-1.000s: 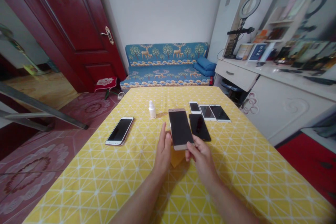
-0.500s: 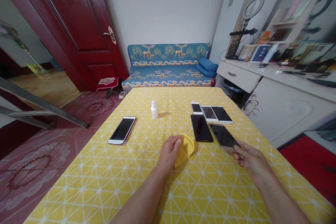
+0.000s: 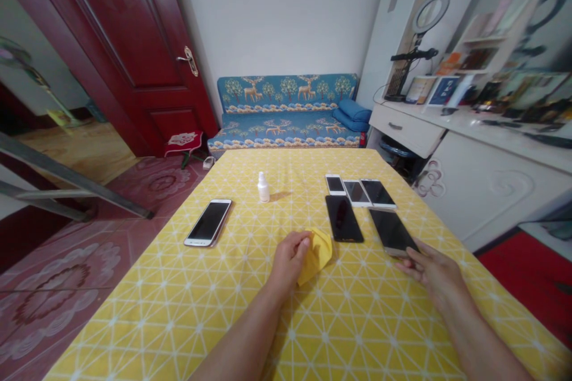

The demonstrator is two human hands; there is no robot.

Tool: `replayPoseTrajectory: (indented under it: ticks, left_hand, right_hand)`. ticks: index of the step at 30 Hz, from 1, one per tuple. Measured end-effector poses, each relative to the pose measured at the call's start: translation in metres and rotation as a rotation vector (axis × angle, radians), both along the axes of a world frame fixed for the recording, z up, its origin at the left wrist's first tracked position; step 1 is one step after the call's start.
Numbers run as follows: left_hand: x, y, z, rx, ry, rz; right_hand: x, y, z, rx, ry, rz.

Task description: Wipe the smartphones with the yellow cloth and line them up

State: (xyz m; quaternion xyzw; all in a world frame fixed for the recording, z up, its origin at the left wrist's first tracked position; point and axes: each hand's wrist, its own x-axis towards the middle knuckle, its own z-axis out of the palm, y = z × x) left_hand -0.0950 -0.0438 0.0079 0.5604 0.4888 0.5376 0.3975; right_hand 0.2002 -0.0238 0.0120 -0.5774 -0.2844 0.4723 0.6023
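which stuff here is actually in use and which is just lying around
In use:
- yellow cloth, held in the left hand
- gold phone, flat on the table, right hand at its near end

Lying about:
- black phone
- three phones in a row
- white-edged phone
- small white bottle

On the table [image 3: 384, 333] we see our left hand [image 3: 288, 259] near the middle, touching a cloth [image 3: 316, 253] just to its right. Right of the cloth lies a phone [image 3: 343, 218], and right of that another phone [image 3: 393, 231], its near end at our right hand [image 3: 432, 271]. Behind these two, three phones [image 3: 358, 190] lie side by side. A small bottle [image 3: 263, 187] stands behind the cloth, leftward. Far left lies a lone phone [image 3: 209, 222]. A sofa [image 3: 286, 112] stands beyond the table.
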Motion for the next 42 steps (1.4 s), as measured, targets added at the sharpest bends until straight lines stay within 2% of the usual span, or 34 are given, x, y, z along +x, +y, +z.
replayPoseTrajectory:
  ticks: [6,14,22,26,30,34,37,39,40,42]
  left_hand:
    - [0.0,0.002,-0.004,0.01,0.086,0.006]
    - [0.0,0.004,-0.005,0.019,0.121,0.015]
    - [0.0,0.005,-0.004,0.02,0.122,0.028]
    - [0.0,0.005,-0.005,0.018,0.113,0.03]
    - [-0.002,0.005,-0.003,0.01,0.104,0.022]
    - [0.0,0.004,-0.005,0.009,0.079,0.018]
    - [0.003,0.006,-0.009,-0.016,0.012,0.03]
    - [-0.002,0.01,-0.01,-0.025,-0.034,0.065]
    - [-0.008,0.012,-0.008,-0.004,-0.02,0.101]
    - [-0.03,0.017,-0.002,0.118,0.135,0.226]
  right_hand:
    - [0.003,0.005,0.007,-0.041,-0.005,-0.046]
    - [-0.004,0.005,0.008,-0.12,-0.058,0.159]
    - [-0.015,0.018,0.014,-0.132,-0.103,0.162]
    - [-0.018,0.021,0.012,-0.14,-0.228,0.151]
    - [-0.019,0.028,0.008,-0.145,-0.491,0.141]
    - [-0.023,0.037,0.006,-0.078,-0.902,0.129]
    - [-0.045,0.031,0.009,0.072,-1.158,0.119]
    - [-0.073,0.018,0.013,0.21,-1.19,0.247]
    - [-0.09,0.01,0.015,0.276,-1.145,0.358]
    - [-0.125,-0.008,0.017,0.436,-1.128,0.562]
